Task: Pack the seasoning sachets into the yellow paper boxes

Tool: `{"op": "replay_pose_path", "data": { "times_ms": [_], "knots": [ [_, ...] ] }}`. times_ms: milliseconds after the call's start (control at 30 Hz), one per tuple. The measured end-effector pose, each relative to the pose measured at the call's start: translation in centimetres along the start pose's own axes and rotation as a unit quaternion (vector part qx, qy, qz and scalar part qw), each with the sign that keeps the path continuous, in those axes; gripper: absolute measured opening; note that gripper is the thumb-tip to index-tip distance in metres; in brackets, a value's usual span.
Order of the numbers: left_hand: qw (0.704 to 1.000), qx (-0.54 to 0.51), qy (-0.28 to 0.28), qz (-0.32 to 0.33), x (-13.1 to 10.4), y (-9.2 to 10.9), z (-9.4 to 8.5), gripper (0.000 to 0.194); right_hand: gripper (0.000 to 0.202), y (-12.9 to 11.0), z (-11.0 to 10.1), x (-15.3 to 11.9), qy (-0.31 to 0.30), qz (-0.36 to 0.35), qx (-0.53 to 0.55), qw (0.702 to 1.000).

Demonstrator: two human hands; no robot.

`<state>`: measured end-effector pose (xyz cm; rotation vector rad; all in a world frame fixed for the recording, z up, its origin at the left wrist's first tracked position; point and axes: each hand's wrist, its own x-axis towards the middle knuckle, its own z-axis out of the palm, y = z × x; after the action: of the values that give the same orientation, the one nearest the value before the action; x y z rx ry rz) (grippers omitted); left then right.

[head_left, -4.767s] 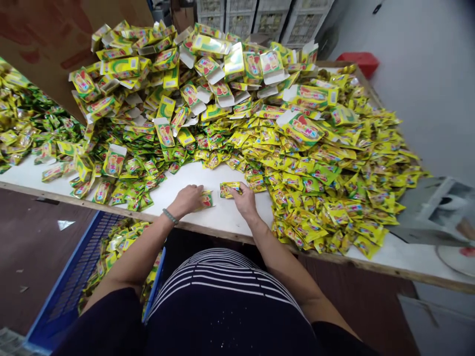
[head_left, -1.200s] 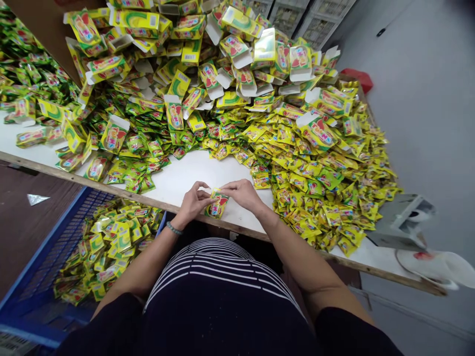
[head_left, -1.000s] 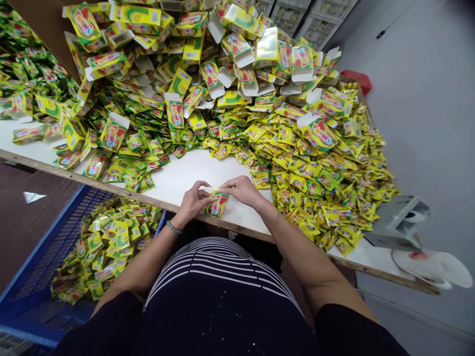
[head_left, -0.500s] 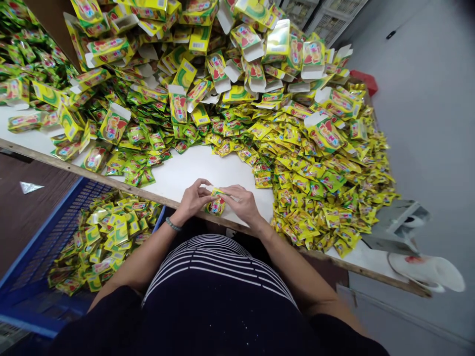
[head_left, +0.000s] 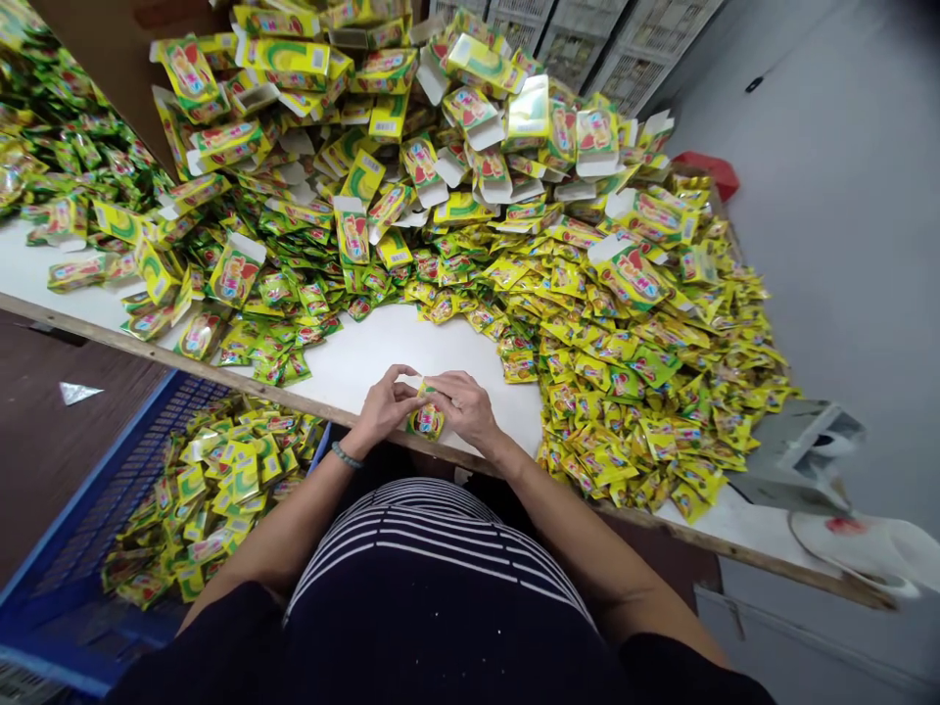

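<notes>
Left hand (head_left: 383,407), right hand (head_left: 468,413) — both on a glossy, rectangular carton (head_left: 425,422).

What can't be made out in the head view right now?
Head view:
Held box: upper part mostly hidden by left hand and right hand.
Blue crate: right part hidden by left forearm; left end cut off by picture edge.
White crates: cut off by top edge; contents too small to tell.
</notes>
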<state>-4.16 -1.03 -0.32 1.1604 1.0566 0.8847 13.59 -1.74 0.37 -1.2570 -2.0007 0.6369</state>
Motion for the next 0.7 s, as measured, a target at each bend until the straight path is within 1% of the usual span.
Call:
{"op": "replay_pose_path", "data": {
  "times_ms": [33, 67, 100, 133, 167, 200, 233, 267, 300, 333, 367, 400, 433, 500, 533, 600, 667, 700],
  "knots": [
    [1.000, 0.015, 0.010, 0.008, -0.2, 0.6, -0.5, 0.054, 0.026, 0.1, -0.1, 0.3, 0.002, -0.002, 0.013, 1.000],
    [0.999, 0.038, 0.025, 0.019, -0.7, 1.4, -1.4, 0.053, 0.028, 0.2, -0.2, 0.7, 0.008, -0.001, 0.021, 1.000],
    [0.996, 0.074, 0.048, 0.028, -1.4, 2.4, -2.8, 0.050, 0.030, 0.4, -0.4, 1.3, 0.018, 0.004, 0.022, 1.000],
    [0.989, 0.125, 0.075, 0.032, -2.5, 3.7, -4.7, 0.048, 0.032, 0.7, -0.7, 2.2, 0.030, 0.016, 0.015, 0.999],
    [0.974, 0.197, 0.111, 0.026, -3.8, 5.1, -7.0, 0.046, 0.034, 1.2, -1.0, 3.2, 0.045, 0.031, 0.000, 0.998],
    [0.945, 0.289, 0.155, 0.002, -5.3, 6.5, -9.6, 0.044, 0.035, 1.8, -1.3, 4.3, 0.061, 0.048, -0.020, 0.997],
    [0.900, 0.388, 0.192, -0.046, -6.7, 7.8, -12.2, 0.043, 0.036, 2.5, -1.7, 5.7, 0.070, 0.062, -0.046, 0.995],
    [0.846, 0.473, 0.218, -0.110, -8.1, 9.0, -14.6, 0.043, 0.036, 3.3, -2.0, 7.1, 0.074, 0.071, -0.072, 0.992],
    [0.786, 0.542, 0.243, -0.173, -9.2, 10.0, -16.6, 0.042, 0.036, 4.1, -2.3, 8.5, 0.064, 0.071, -0.099, 0.990],
    [0.736, 0.587, 0.253, -0.225, -9.9, 10.6, -18.2, 0.043, 0.037, 4.9, -2.5, 9.9, 0.050, 0.061, -0.126, 0.989],
    [0.701, 0.613, 0.260, -0.255, -10.2, 10.8, -19.3, 0.046, 0.039, 5.5, -2.4, 11.1, 0.034, 0.044, -0.147, 0.987],
    [0.684, 0.630, 0.263, -0.257, -10.1, 10.7, -19.9, 0.051, 0.043, 6.1, -2.2, 12.1, 0.013, 0.028, -0.171, 0.985],
    [0.680, 0.641, 0.263, -0.241, -9.5, 10.3, -20.1, 0.055, 0.047, 6.4, -1.9, 12.8, -0.001, 0.027, -0.197, 0.980],
    [0.687, 0.648, 0.262, -0.197, -7.3, 8.7, -19.6, 0.059, 0.051, 6.7, -0.8, 13.1, -0.030, 0.030, -0.243, 0.969],
    [0.690, 0.646, 0.267, -0.190, -5.9, 7.9, -19.1, 0.059, 0.050, 6.6, -0.2, 12.8, -0.045, 0.032, -0.260, 0.964],
    [0.688, 0.635, 0.294, -0.191, -3.3, 6.5, -17.9, 0.055, 0.043, 6.4, 0.6, 11.3, -0.074, 0.026, -0.275, 0.958],
    [0.694, 0.622, 0.305, -0.195, -1.4, 5.6, -16.4, 0.049, 0.039, 6.0, 0.9, 9.1, -0.093, 0.022, -0.270, 0.958],
    [0.703, 0.616, 0.301, -0.190, -0.8, 5.2, -15.5, 0.045, 0.038, 5.9, 0.8, 8.0, -0.098, 0.014, -0.266, 0.959]
  ]
}}
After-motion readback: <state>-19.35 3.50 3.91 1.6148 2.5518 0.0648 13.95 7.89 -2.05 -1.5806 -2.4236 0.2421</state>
